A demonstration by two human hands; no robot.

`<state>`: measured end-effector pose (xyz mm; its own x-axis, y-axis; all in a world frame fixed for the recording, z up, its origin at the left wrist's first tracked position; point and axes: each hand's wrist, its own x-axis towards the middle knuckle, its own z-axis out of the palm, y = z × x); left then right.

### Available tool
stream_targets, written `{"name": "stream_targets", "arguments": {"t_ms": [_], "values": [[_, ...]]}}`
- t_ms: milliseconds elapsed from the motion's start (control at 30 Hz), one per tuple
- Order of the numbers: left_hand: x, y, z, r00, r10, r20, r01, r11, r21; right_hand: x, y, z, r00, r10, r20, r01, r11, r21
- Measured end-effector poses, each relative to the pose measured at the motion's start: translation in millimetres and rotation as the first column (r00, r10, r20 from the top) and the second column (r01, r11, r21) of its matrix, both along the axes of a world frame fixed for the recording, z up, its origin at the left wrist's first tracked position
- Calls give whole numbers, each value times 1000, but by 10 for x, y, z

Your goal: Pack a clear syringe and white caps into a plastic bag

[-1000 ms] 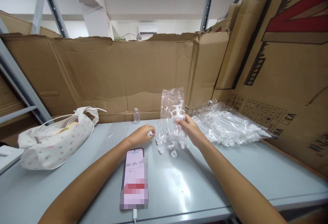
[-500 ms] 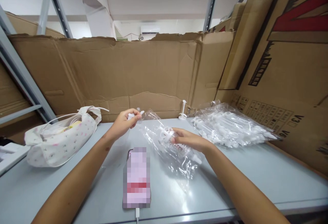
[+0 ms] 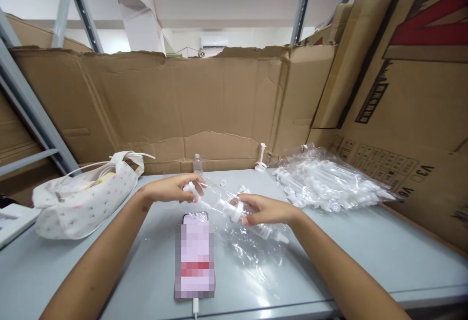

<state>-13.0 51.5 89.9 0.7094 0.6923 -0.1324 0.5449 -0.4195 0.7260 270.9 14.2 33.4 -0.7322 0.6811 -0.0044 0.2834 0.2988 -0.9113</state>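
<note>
My left hand (image 3: 177,188) is closed around a white plastic piece (image 3: 189,188), and a thin white rod shows just past the fingers. Opposite it, my right hand (image 3: 265,209) grips a syringe-like plastic tube (image 3: 265,232) with a white collar and a pale nozzle tip pointing to the lower right. A crumpled clear plastic bag (image 3: 244,249) lies around and under this tube, and its film reaches toward my left hand. Some white parts inside the bag are partly hidden by the fingers. A small white ring (image 3: 223,183) shows between the hands.
A phone (image 3: 195,261) with a charging cable lies in front. Right, a clear bag (image 3: 329,178) holds several white plastic parts. A white plunger-like piece (image 3: 261,159) and a small clear bottle (image 3: 197,164) stand at the back cardboard (image 3: 204,100). A patterned pouch (image 3: 84,208) sits left.
My left hand has come down and nearer, uncovering the small bottle behind it. My right hand has shifted slightly, and the tube's white collar now faces my left hand.
</note>
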Motion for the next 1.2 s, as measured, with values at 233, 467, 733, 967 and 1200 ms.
{"name": "stream_targets", "arguments": {"t_ms": [233, 467, 733, 967, 1200], "values": [[46, 24, -2, 994, -69, 89, 68, 997, 22, -16, 10, -13, 1000, 19, -6, -19, 1000, -11], [74, 7, 5, 964, -16, 264, -10, 995, 96, -2, 30, -3, 998, -31, -58, 33, 999, 30], [116, 203, -63, 527, 325, 786, -670, 727, 149, 34, 46, -11, 967, -193, -165, 207, 975, 77], [63, 402, -268, 644, 438, 627, -635, 763, 119, 25, 22, 47, 906, -283, -313, 302, 953, 12], [546, 87, -543, 987, 112, 117, -143, 938, 315, 28, 62, 6, 848, -345, -403, 373, 928, -8]]}}
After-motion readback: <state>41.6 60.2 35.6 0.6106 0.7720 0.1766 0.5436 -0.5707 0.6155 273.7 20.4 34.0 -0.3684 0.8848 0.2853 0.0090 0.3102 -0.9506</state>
